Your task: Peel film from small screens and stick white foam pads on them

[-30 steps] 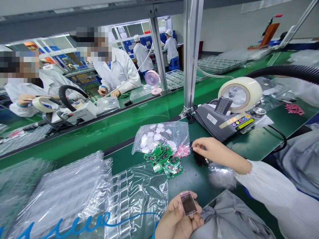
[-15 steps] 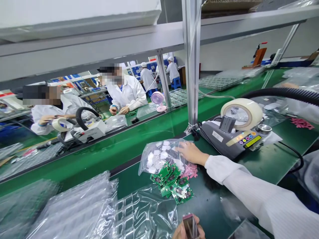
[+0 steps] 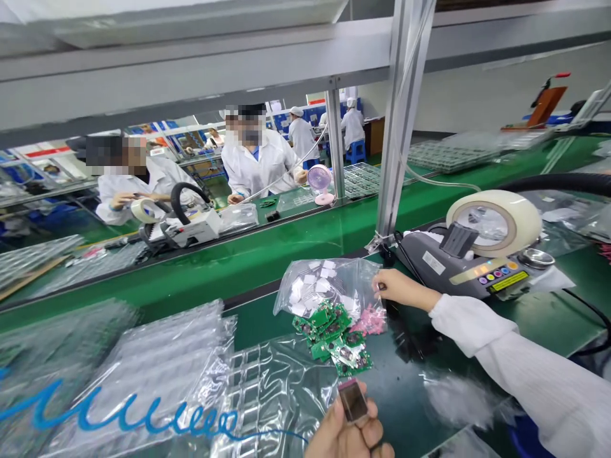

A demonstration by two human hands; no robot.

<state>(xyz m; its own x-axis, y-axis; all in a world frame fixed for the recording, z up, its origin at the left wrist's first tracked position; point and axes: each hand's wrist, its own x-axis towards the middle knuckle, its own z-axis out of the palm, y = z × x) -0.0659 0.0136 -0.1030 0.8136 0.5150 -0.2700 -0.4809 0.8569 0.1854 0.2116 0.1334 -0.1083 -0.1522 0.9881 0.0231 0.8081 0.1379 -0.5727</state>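
My left hand [image 3: 346, 436] sits at the bottom edge, fingers closed round a small rectangular display module [image 3: 352, 401] with a dark screen and pinkish rim. My right hand [image 3: 398, 286] reaches forward in a white sleeve, its fingers pinched at the right edge of a clear plastic bag [image 3: 324, 286] holding small white squares. What the fingertips hold is too small to name. A pile of green circuit boards [image 3: 334, 337] lies just in front of the bag, with small pink pieces [image 3: 370, 321] beside it.
A grey tape dispenser [image 3: 477, 270] with a large tape roll stands to the right. Clear plastic trays [image 3: 143, 381] cover the left of the table. A metal post [image 3: 398, 127] rises behind the bag. Across the green conveyor [image 3: 262, 251], people in white coats work.
My right hand moved from the middle of the bag to its right edge. My left hand with the display module rose slightly into view. The camera shifted a little.
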